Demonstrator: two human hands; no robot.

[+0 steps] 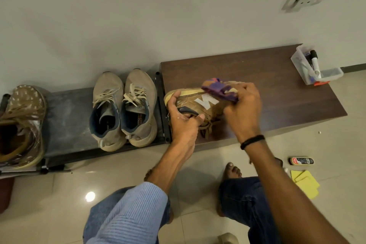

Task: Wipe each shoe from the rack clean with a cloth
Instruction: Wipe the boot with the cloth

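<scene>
**Brown sneaker under the cloth, held at the heel**

The person's left hand (182,119) grips a tan-brown leather sneaker with a large white letter on its side (206,103). The fingers are curled over the heel end and the thumb is tucked in at the collar. The shoe lies on its side between the two hands, over the near edge of a dark brown wooden bench top (277,89).

The right hand (244,105) pinches a bunched purple cloth with orange patches (217,90). Its fingers are closed tightly on the cloth and press it against the pale sole edge just beyond the fingertips.

To the left of the left fingers, a pair of worn beige lace-up trainers (124,109) sits on the grey rack shelf (67,117). A brown spotted boot (21,123) stands further left. Both look likely to be waiting their turn.

The main risk seems to be the hold. The shoe is gripped only at the heel, so a firm push from the cloth near the toe could twist it out of the left fingers and onto the bench. The loose brown laces hanging just below the left thumb could snag the cloth on a return stroke. Because the cloth is bunched, little of it meets the leather, so it may smear dirt rather than lift it. The side facing away could also be missed.
</scene>
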